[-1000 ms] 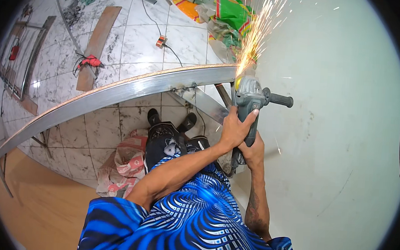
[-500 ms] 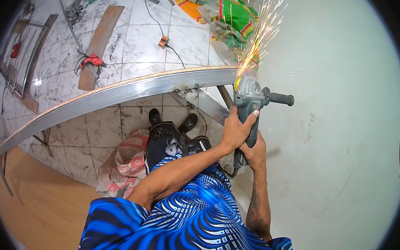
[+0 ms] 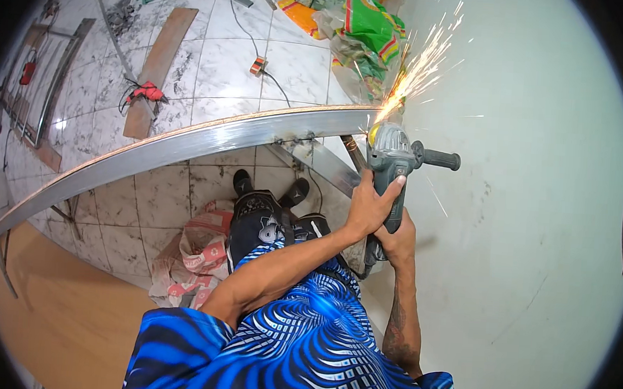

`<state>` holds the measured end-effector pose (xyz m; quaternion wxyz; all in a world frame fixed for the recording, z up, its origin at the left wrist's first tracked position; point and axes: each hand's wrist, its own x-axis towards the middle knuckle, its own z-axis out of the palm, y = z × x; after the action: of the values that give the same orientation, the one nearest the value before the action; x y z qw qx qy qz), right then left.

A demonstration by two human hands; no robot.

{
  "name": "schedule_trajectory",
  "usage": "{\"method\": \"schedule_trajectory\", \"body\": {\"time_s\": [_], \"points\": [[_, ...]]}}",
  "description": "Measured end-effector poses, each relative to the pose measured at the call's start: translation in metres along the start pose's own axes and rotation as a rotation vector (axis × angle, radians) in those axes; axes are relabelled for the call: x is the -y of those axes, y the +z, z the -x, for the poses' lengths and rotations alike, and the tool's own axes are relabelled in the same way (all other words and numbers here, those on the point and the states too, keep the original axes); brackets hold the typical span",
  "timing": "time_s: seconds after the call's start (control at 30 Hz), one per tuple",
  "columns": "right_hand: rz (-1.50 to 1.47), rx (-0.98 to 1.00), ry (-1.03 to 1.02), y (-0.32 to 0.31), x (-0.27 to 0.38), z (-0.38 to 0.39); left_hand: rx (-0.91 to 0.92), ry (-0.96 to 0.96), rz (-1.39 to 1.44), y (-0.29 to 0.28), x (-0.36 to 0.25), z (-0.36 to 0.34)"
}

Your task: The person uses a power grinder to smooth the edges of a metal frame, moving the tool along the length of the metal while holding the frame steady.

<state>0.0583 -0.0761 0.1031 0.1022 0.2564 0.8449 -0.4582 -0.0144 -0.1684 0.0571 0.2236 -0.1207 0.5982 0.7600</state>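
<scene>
Both my hands are closed around an angle grinder (image 3: 392, 160) with a dark grey body. My left hand (image 3: 369, 206) wraps its body, thumb laid along the top. Behind it, my right hand (image 3: 398, 239) grips the rear part of the tool. The side handle (image 3: 442, 159) sticks out to the right with no hand on it. At the grinder's head, the yellowish disc (image 3: 373, 135) meets the right end of a long metal bar (image 3: 215, 137). Bright sparks (image 3: 417, 76) fly up and away from there; the exact contact point is hidden by glare.
A pale wall (image 3: 534, 172) rises close on my right. On the tiled floor beyond the bar lie a wooden plank (image 3: 164, 57), a red power tool (image 3: 148, 92), a cord with an orange socket (image 3: 257, 65) and colourful plastic sacks (image 3: 372, 27). A red-and-white sack (image 3: 205, 248) sits beside my legs.
The grinder's head and both hands have shifted very slightly right in the picture. The sparks now spray more to the right and look denser. My grip is the same.
</scene>
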Motion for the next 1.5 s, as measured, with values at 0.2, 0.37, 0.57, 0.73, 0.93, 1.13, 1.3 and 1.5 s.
{"method": "schedule_trajectory", "body": {"time_s": [0.2, 0.37, 0.57, 0.73, 0.93, 1.13, 1.3, 1.5], "points": [[-0.042, -0.012, -0.045, 0.001, -0.004, -0.001, 0.004, -0.021, -0.036, 0.001, -0.001, 0.001], [-0.021, -0.009, -0.005, 0.002, 0.003, -0.001, 0.003, -0.04, -0.069, -0.001, -0.001, -0.002], [-0.042, -0.013, 0.013, 0.001, 0.001, 0.001, 0.004, -0.01, -0.054, 0.002, 0.004, -0.003], [-0.02, -0.019, 0.0, 0.0, -0.004, 0.0, 0.013, -0.02, -0.073, 0.002, 0.005, -0.004], [0.03, -0.02, 0.003, -0.004, -0.001, -0.001, -0.01, 0.02, -0.022, 0.004, 0.003, 0.0], [0.003, -0.035, -0.028, -0.005, -0.005, 0.0, -0.006, 0.015, -0.063, 0.01, 0.012, 0.001], [0.025, -0.01, -0.035, -0.01, -0.016, -0.001, 0.007, 0.004, -0.047, 0.009, 0.007, 0.003], [0.043, -0.017, -0.062, -0.01, -0.015, -0.004, -0.006, 0.067, 0.016, 0.012, 0.017, 0.001]]}}
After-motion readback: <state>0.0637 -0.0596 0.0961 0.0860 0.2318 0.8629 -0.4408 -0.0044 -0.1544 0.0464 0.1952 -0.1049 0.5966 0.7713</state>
